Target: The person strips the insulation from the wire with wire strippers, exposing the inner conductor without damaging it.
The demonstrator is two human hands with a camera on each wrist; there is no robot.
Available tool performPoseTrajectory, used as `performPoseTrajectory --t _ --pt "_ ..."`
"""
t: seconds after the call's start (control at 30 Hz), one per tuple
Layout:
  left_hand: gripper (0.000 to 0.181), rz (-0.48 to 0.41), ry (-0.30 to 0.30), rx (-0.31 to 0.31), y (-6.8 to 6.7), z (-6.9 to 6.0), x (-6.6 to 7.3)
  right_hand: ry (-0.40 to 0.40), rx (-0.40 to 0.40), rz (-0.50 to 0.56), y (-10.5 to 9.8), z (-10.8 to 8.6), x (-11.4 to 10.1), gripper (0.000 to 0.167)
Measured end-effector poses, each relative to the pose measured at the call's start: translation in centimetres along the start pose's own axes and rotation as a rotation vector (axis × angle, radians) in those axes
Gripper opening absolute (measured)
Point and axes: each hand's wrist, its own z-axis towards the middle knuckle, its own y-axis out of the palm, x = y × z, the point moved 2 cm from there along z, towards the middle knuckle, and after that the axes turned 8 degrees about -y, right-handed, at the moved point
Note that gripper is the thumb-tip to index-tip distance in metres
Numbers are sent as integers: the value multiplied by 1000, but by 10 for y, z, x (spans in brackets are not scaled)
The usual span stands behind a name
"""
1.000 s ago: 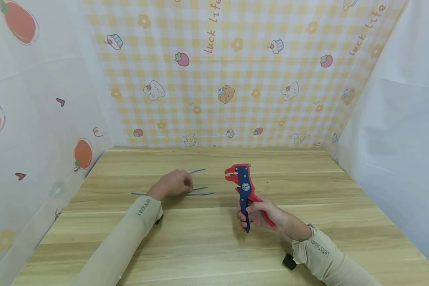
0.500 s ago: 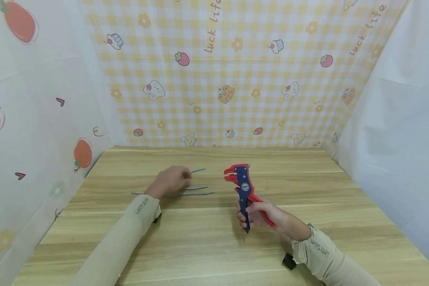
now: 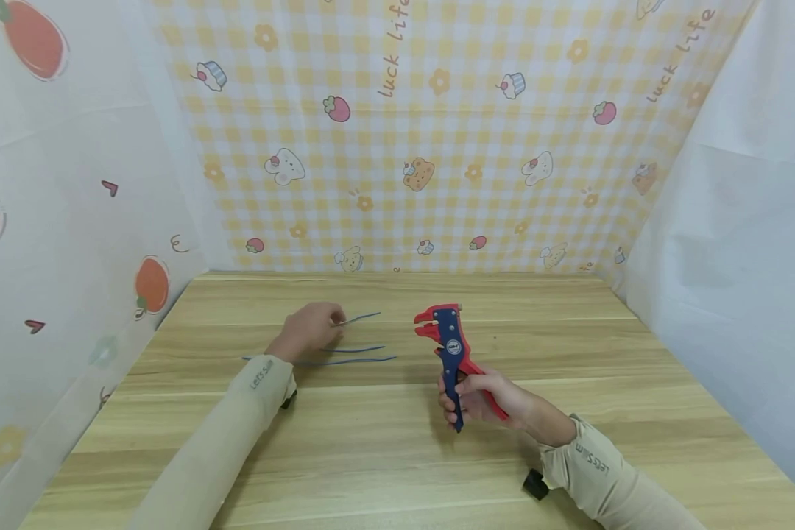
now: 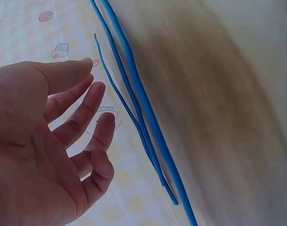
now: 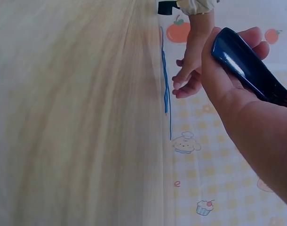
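My left hand (image 3: 310, 326) hovers at the left end of the farthest blue wire (image 3: 361, 318). In the left wrist view its fingers (image 4: 80, 117) are loosely bent, the thumb close to the index finger, with blue wires (image 4: 148, 104) beyond them and nothing held. Two nearer strands lie beside it: a short wire (image 3: 364, 350) and a longer wire (image 3: 371, 360), partly hidden by my wrist. My right hand (image 3: 493, 396) grips a red and blue wire stripper (image 3: 449, 333) by its handles, jaws up and facing left. One dark blue handle (image 5: 244, 63) shows in the right wrist view.
The wood-grain table (image 3: 384, 456) fills the lower part of the head view. Patterned cloth (image 3: 397, 147) stands at its back edge, and white cloth (image 3: 735, 243) borders the right side. A black wrist camera (image 3: 536, 486) sits under the right sleeve.
My left hand has moved away from me and slightly left, from the short middle wire to the farthest one. The wires lie as before. My right hand and the wire stripper stay nearly still.
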Motion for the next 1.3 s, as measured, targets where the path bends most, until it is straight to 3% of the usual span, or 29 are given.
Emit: performPoseTrajectory --t 0.57,1.3 --pt "27 6 -56 -33 0 14 -7 16 26 -15 2 3 0 25" --pt "18 43 -43 -69 4 21 -4 -1 1 -8 2 4 1 24"
